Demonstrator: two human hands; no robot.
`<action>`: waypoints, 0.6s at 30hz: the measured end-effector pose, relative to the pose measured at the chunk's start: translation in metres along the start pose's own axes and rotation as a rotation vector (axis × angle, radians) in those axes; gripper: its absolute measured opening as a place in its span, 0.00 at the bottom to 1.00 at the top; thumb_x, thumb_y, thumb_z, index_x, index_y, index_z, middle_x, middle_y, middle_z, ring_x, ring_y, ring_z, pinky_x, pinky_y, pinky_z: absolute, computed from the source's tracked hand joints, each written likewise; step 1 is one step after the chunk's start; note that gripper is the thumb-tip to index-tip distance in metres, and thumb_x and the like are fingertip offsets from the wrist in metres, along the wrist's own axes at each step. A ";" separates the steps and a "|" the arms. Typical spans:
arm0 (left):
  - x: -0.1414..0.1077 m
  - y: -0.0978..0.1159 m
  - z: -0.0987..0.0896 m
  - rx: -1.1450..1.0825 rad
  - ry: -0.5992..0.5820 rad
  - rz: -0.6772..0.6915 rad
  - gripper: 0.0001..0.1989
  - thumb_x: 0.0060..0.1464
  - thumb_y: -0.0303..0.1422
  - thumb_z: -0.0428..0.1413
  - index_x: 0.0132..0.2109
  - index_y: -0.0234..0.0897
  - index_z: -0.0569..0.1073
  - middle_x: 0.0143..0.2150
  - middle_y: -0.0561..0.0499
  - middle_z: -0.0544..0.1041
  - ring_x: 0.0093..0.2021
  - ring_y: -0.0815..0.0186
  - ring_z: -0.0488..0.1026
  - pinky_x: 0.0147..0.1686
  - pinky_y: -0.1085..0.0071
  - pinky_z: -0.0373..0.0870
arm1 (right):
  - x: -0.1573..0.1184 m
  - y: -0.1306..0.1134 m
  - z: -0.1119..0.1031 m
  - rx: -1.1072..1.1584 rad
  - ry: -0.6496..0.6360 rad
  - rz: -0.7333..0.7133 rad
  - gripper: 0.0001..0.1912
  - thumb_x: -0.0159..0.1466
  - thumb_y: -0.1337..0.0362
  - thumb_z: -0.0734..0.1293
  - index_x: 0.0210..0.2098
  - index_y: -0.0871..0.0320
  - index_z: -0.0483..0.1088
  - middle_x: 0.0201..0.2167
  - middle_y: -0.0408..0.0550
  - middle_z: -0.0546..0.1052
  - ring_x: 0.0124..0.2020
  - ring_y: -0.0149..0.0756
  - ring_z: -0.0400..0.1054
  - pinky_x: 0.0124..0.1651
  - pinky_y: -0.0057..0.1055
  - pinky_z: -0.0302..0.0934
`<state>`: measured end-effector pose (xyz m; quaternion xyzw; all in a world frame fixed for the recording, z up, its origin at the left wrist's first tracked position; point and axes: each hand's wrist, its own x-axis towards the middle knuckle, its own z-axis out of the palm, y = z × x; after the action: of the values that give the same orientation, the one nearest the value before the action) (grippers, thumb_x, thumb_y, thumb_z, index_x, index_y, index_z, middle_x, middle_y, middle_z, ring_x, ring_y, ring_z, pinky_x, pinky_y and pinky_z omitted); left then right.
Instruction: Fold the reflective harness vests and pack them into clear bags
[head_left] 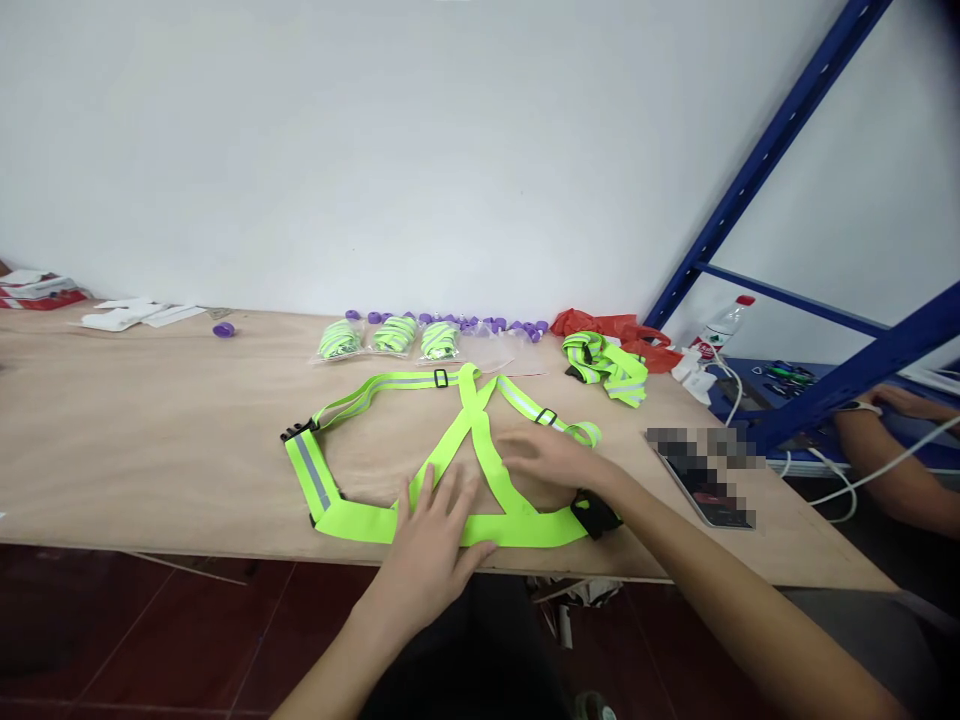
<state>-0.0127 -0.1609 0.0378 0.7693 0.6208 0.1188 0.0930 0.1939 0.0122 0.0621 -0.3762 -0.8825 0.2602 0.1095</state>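
Note:
A neon-yellow reflective vest harness [352, 520] lies spread out on the wooden table [165, 440], its straps crossing in the middle. My left hand [435, 525] rests on the wide waist band with its fingers spread. Over the harness's right side reaches my right hand [547, 455], fingers stretched out to the left beside the crossing strap and holding nothing that shows. A black buckle [301, 430] sits at the harness's left corner. Black sliders [441, 378] are on the upper straps. Near my right wrist is a black piece [596, 514], partly hidden by the forearm.
Bagged neon straps [394, 335] and purple pieces [487, 325] line the wall. Behind right lie another harness [607, 365] and a red bag [622, 326]. A phone [705, 480] is right of my arm. Beyond the blue frame [765, 160] is another person's arm [885, 460].

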 end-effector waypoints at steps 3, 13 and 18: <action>0.021 0.019 0.007 -0.008 0.066 0.104 0.30 0.67 0.49 0.47 0.71 0.44 0.57 0.74 0.42 0.53 0.74 0.44 0.45 0.66 0.35 0.45 | 0.017 0.019 -0.027 -0.201 0.114 0.188 0.19 0.66 0.57 0.64 0.54 0.55 0.74 0.56 0.54 0.76 0.57 0.48 0.68 0.58 0.40 0.60; 0.034 0.037 0.045 0.025 0.036 0.231 0.31 0.66 0.52 0.45 0.71 0.47 0.58 0.73 0.43 0.55 0.73 0.41 0.47 0.66 0.34 0.47 | 0.048 0.074 -0.049 -0.188 0.100 0.468 0.06 0.51 0.70 0.71 0.27 0.58 0.69 0.28 0.46 0.76 0.33 0.39 0.70 0.31 0.27 0.55; 0.033 0.036 0.047 0.041 0.038 0.238 0.31 0.67 0.52 0.43 0.71 0.47 0.57 0.74 0.44 0.54 0.73 0.41 0.47 0.66 0.34 0.47 | 0.050 0.085 -0.068 0.052 0.204 0.533 0.10 0.54 0.70 0.69 0.36 0.59 0.68 0.28 0.47 0.73 0.31 0.37 0.68 0.31 0.28 0.57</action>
<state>0.0410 -0.1363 0.0058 0.8369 0.5291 0.1308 0.0506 0.2369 0.1234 0.0727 -0.6162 -0.7299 0.2631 0.1353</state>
